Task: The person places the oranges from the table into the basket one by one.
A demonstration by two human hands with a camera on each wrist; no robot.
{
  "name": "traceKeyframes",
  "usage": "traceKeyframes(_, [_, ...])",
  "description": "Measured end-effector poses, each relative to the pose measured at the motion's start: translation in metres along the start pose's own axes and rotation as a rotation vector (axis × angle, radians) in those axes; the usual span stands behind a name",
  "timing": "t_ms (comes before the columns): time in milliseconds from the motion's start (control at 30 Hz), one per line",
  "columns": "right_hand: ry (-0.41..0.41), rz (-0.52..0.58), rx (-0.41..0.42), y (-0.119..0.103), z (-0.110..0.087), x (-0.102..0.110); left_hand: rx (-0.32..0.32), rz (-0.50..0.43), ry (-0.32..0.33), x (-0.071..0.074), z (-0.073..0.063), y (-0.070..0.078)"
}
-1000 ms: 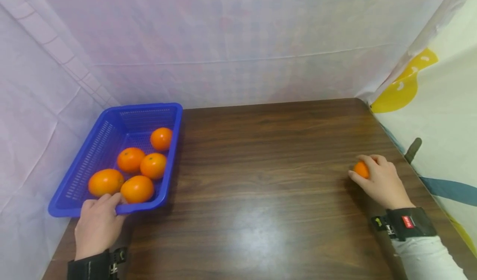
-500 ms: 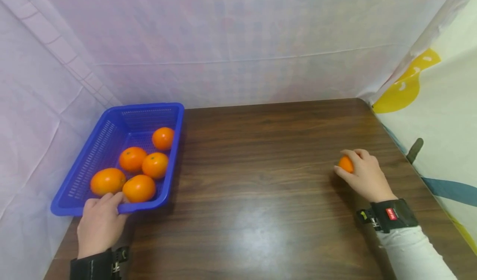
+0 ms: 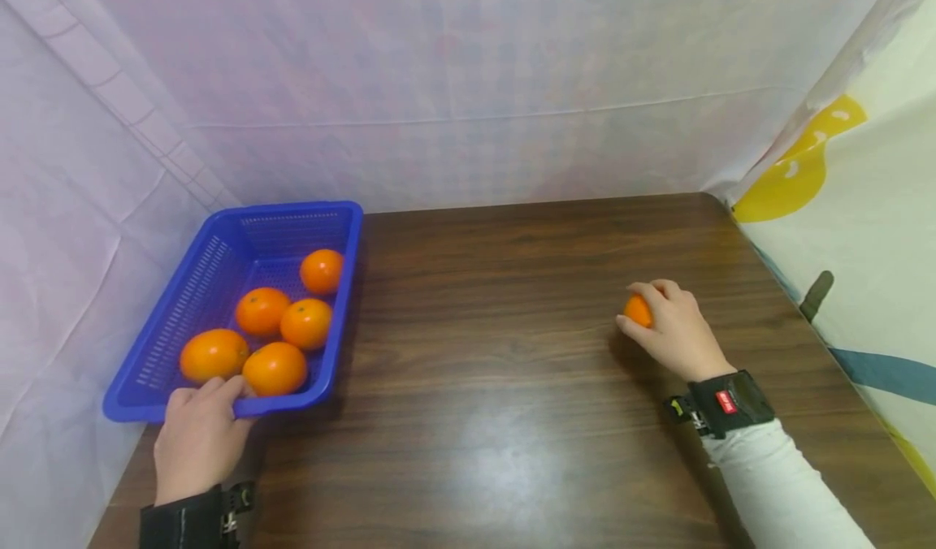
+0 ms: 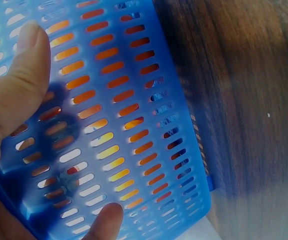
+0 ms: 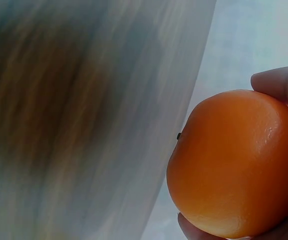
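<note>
My left hand (image 3: 201, 439) grips the near rim of a blue plastic basket (image 3: 175, 301) at the table's left side. Inside lie several oranges (image 3: 276, 369), most of them toward the near and right walls. The left wrist view has the thumb (image 4: 26, 65) against the slotted basket wall (image 4: 133, 90), with orange colour showing through the slots. Over the right half of the table, my right hand (image 3: 680, 334) holds one more orange (image 3: 639, 312) between thumb and fingers. Close up in the right wrist view, that orange (image 5: 234, 165) is smooth, with a small dark stem end.
The brown wood-grain table (image 3: 475, 354) spreads between the two hands. A pale cloth wall (image 3: 475, 86) runs along its back and left, and a patterned white cloth (image 3: 877, 289) hangs at the right edge.
My right hand has carried its orange leftward and slightly farther back over the table. My left hand keeps its grip on the basket rim, nearly unmoved.
</note>
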State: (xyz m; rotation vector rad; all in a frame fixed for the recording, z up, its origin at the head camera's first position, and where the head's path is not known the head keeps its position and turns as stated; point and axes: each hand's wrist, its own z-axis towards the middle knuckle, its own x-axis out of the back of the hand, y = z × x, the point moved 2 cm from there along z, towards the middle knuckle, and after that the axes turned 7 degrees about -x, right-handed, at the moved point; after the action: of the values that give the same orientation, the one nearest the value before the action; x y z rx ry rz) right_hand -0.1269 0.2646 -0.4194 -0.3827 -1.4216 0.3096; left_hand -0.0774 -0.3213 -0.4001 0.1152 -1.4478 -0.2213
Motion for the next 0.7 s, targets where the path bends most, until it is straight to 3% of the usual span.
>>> traceKeyframes(700, [-0.018, 0.040, 0.082, -0.043, 0.019, -0.029, -0.016, -0.001, 0.011, 0.001, -0.001, 0.001])
